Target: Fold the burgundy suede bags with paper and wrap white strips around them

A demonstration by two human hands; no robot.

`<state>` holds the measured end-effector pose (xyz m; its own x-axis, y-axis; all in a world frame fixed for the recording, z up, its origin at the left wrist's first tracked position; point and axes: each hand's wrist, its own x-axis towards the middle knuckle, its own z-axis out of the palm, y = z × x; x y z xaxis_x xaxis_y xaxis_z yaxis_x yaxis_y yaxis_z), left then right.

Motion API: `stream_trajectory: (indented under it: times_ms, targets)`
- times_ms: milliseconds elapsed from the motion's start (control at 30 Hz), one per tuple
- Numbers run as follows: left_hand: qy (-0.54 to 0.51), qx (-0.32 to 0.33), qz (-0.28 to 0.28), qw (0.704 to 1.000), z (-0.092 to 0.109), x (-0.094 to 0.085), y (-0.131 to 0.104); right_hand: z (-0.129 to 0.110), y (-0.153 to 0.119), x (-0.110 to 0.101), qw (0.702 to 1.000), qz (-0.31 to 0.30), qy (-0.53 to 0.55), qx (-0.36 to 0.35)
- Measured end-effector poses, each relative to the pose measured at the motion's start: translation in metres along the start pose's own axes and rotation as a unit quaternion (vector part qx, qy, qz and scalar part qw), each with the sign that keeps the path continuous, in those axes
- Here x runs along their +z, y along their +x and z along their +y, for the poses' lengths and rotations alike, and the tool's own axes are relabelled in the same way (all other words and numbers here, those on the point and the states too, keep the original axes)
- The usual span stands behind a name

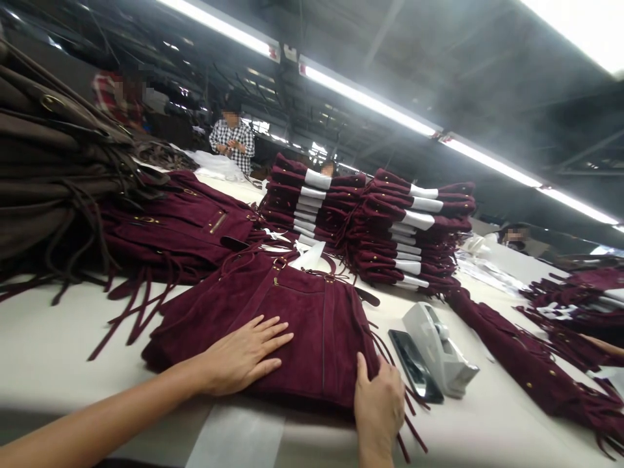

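A burgundy suede handbag (297, 325) with gold rings and thin fringe cords lies in front of me on the pale table. My left hand (248, 354) rests flat on its front panel, fingers spread. At the bag's right edge my right hand (380, 396) is closed, thumb on top and fingers curled round the side. A white paper strip (236, 435) sticks out from under the bag toward me. More white paper (309, 255) shows behind the top of the bag, by its strap.
Stacks of folded burgundy bags with white bands (409, 227) stand behind. Right of the bag are a phone (414, 367) and a grey tape dispenser (439, 351). Dark brown bags (53, 143) pile up at left, beside more burgundy bags (180, 221). A person in a checked shirt (234, 143) stands farther back.
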<state>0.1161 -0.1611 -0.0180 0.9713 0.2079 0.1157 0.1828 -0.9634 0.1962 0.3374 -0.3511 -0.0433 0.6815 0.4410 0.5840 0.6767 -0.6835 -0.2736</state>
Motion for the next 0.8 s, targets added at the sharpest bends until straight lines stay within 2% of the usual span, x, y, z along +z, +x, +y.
stream_trajectory:
  times_ms: [100,167,233,333,400,500,633,733,800]
  targets:
    - [0.006,0.013,0.02,1.0,-0.001,0.001,-0.001,0.004,0.001,-0.002,0.999,-0.036,-0.006,-0.016]
    - [0.003,0.014,0.031,0.999,-0.001,0.002,-0.002,0.002,0.004,-0.004,0.999,-0.04,0.014,0.011]
    - [-0.013,0.011,0.039,0.999,-0.002,0.003,-0.003,0.003,0.01,-0.002,0.993,-0.048,0.063,0.088]
    - [-0.053,0.004,0.052,0.997,-0.003,0.003,-0.003,0.011,0.017,0.008,0.959,-0.054,0.149,0.233]
    - [-0.074,-0.003,0.048,0.996,-0.002,0.004,-0.003,0.018,0.022,0.017,0.937,-0.066,0.2,0.28]
    - [-0.084,-0.007,0.036,0.996,-0.002,0.004,-0.004,0.026,0.027,0.024,0.929,-0.088,0.24,0.267]
    - [-0.084,-0.003,0.053,0.995,-0.004,0.005,-0.005,0.033,0.028,0.023,0.935,-0.101,0.246,0.234]
    - [-0.084,-0.001,0.062,0.995,-0.005,0.006,-0.007,0.036,0.021,0.023,0.958,-0.116,0.212,0.152]
    - [-0.089,0.005,0.075,0.993,-0.004,0.006,-0.009,0.032,0.014,0.022,0.982,-0.097,0.146,0.078]
